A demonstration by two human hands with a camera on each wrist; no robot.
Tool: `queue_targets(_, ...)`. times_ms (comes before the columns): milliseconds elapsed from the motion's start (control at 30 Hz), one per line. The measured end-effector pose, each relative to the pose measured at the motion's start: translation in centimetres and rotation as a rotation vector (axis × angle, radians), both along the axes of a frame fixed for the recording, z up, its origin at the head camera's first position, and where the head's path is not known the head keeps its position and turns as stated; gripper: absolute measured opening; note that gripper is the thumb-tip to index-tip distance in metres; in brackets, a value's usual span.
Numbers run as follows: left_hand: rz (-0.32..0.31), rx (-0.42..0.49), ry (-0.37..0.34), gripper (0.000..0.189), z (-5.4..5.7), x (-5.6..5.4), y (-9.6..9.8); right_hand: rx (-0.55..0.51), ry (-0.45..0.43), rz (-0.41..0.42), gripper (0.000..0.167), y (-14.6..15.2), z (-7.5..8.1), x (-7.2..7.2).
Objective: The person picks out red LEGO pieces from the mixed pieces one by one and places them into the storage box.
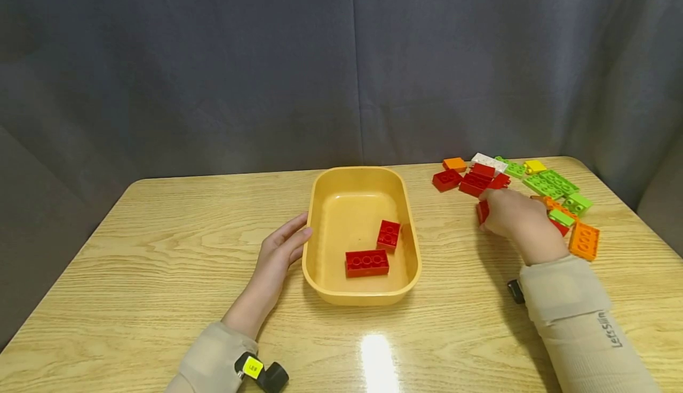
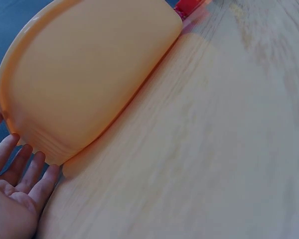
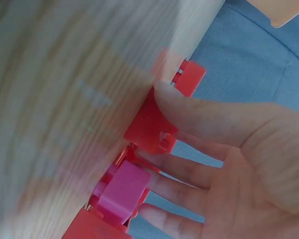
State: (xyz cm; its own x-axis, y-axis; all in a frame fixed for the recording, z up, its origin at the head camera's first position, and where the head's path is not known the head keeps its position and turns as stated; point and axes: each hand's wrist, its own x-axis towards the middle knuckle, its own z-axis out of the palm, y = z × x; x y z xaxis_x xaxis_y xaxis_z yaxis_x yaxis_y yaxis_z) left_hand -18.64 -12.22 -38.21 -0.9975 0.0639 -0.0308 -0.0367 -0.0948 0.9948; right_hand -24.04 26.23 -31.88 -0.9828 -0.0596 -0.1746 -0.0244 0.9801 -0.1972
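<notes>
A yellow plastic tub stands on the table with a long red toy brick and a smaller red toy brick inside. At its left side, my left hand touches the outer wall with extended fingers, the thumb by the rim. My right hand reaches down to the brick pile on the right. In the right wrist view, its thumb and fingers pinch a red toy brick, close to the tabletop. Other red bricks and a pink-looking brick lie beside those fingers; the hand hides part of the pile.
Around my right hand lie several red bricks, a white brick, a yellow brick, green bricks and orange bricks. A dark curtain hangs behind the wooden table.
</notes>
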Motion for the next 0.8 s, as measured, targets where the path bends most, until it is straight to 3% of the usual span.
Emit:
queue_targets(300,0.001,0.009,0.006,0.047,0.10,-0.02,0.02,-0.017,-0.054,0.003,0.039,0.03,0.11,-0.09)
queue_targets(500,0.000,0.012,0.002,0.047,0.11,0.02,-0.02,-0.013,-0.041,0.009,0.041,-0.07,0.13,-0.10)
queue_targets(800,-0.005,0.011,0.006,0.047,0.00,-0.02,0.00,0.000,-0.033,0.040,0.030,-0.58,0.36,0.17)
